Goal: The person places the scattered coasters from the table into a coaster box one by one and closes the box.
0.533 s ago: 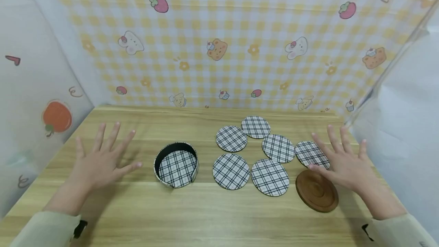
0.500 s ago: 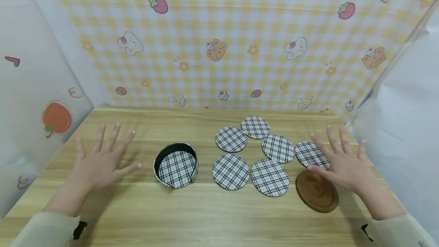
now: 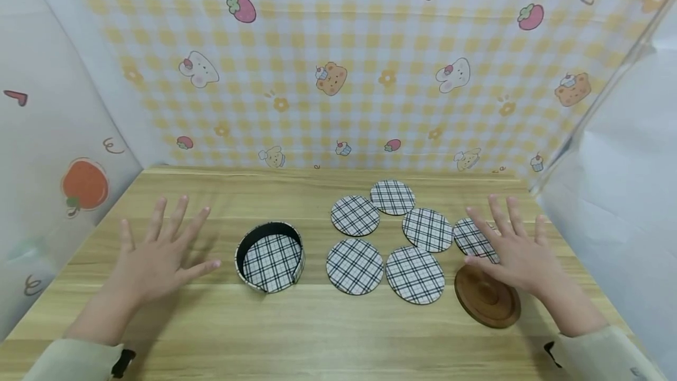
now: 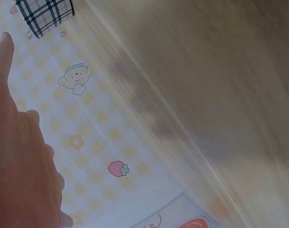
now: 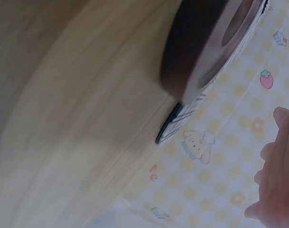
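Observation:
My left hand [image 3: 153,266] is spread flat with fingers apart, holding nothing, left of a round plaid coaster holder [image 3: 302,263]. The holder has a black inner wall, a gap at its front, and a plaid coaster [image 3: 272,262] lying inside. On the other side my right hand [image 3: 520,260], also spread and holding nothing, overlaps a plaid coaster [image 3: 472,239] and the edge of a round brown wooden disc [image 3: 488,297] in the head view. The right wrist view shows the disc [image 5: 194,52] close to the camera, with a coaster [image 5: 175,124] behind it.
Several more plaid coasters [image 3: 355,266] lie flat on the wood-grain table [image 3: 296,340], between holder and disc. A yellow checked cloth [image 3: 254,52] hangs along the back edge, and pale sheets [image 3: 634,163] stand at both sides.
My right hand has shifted a little to the left, covering more of the wooden disc's upper edge. The left hand sits slightly lower in view. Coasters, holder and disc stay in place.

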A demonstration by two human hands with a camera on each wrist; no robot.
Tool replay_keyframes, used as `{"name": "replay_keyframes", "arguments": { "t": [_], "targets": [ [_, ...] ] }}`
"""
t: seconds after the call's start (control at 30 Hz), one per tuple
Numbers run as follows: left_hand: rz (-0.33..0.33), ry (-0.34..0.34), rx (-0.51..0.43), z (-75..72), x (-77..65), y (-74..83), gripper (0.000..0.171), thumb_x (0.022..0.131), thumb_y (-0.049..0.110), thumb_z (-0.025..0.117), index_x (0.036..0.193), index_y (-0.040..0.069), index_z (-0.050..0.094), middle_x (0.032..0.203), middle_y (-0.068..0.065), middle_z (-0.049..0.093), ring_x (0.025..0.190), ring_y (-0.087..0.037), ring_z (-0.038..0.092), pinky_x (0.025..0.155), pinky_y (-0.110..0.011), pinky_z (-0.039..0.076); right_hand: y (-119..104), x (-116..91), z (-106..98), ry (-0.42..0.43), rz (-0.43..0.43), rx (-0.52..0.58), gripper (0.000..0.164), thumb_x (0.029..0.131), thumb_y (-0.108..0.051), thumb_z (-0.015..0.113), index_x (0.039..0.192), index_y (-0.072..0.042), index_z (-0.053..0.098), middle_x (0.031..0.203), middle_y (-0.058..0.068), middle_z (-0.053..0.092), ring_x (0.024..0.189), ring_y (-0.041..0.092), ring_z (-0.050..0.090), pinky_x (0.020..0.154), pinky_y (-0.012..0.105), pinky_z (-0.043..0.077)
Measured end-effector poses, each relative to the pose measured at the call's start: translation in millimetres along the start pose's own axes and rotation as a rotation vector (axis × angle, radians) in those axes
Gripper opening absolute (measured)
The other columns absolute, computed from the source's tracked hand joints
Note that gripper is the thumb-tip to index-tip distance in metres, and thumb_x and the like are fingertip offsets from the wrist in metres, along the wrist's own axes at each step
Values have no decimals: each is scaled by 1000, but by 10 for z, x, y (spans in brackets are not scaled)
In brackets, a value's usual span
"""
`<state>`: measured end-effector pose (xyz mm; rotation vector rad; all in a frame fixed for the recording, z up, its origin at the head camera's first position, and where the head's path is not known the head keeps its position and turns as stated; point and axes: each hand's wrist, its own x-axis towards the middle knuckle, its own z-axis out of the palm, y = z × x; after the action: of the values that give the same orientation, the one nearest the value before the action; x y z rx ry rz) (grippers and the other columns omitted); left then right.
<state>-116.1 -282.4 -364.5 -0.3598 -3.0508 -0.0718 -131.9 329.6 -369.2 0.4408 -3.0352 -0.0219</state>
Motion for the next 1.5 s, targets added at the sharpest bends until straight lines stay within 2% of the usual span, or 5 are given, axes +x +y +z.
{"name": "replay_keyframes", "arguments": {
  "t": [0.43, 0.73, 0.9, 1.3, 1.5],
  "targets": [
    [22, -2, -24, -7, -3, 159, 98, 88, 72, 53, 160, 33, -2, 166, -3, -18, 149, -34, -28, 102, -72, -29, -286, 155, -66, -22, -76, 26, 92, 91, -64, 57, 160, -34, 4, 167, 11, -13, 152, 37, -19, 106, 84, -1],
    [95, 31, -32, 10, 52, 287, 99, 86, 73, 55, 160, 34, 2, 169, -7, -6, 152, -33, -22, 107, -73, -24, -537, 266, -75, -68, -126, 37, 94, 87, -70, 57, 161, -31, 12, 168, 8, -14, 153, 36, -17, 110, 81, 4],
    [128, 6, -63, 20, 89, 368, 101, 86, 73, 56, 160, 33, 0, 169, -4, -7, 152, -31, -22, 109, -74, -21, -711, 327, -107, -64, -169, 50, 94, 86, -67, 60, 160, -29, 17, 169, 12, -5, 154, 40, -8, 110, 81, 8],
    [169, -109, -197, 42, 149, 501, 108, 84, 72, 60, 161, 24, 1, 167, -8, 16, 155, -37, 4, 110, -79, 14, -1152, 470, -43, -60, -291, 94, 94, 84, -67, 63, 159, -28, 22, 167, 11, 12, 152, 44, 10, 111, 75, 25],
    [164, -132, -247, 57, 147, 529, 107, 83, 73, 60, 161, 23, 7, 163, -14, 28, 150, -45, 19, 108, -79, 20, -1362, 547, -17, -128, -351, 108, 96, 84, -68, 62, 160, -27, 20, 168, 9, 8, 153, 43, 10, 110, 74, 28]
  ]
}}
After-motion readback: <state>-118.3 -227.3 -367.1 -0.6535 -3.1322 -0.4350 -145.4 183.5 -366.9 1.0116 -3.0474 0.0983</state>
